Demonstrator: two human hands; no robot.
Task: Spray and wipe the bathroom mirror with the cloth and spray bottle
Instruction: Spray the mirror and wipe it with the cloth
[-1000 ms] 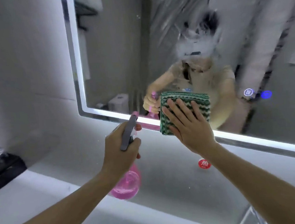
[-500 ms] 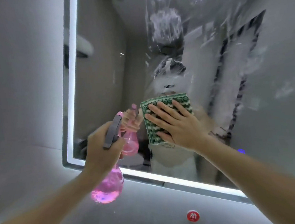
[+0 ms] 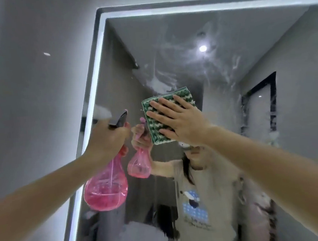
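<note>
Right hand (image 3: 181,124), fingers straight and spread, presses folded green-and-white woven cloth (image 3: 168,115) flat on streaked, light-edged mirror (image 3: 216,61). Left hand (image 3: 108,140) grips translucent pink plastic spray bottle (image 3: 106,190) by its neck.

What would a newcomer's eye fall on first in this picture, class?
Probably the bright pink spray bottle gripped by the left hand at centre-left. Next, the green-and-white cloth pressed flat against the mirror by the right hand. White cleaning streaks smear the glass above the cloth, inside the glowing frame.
</note>
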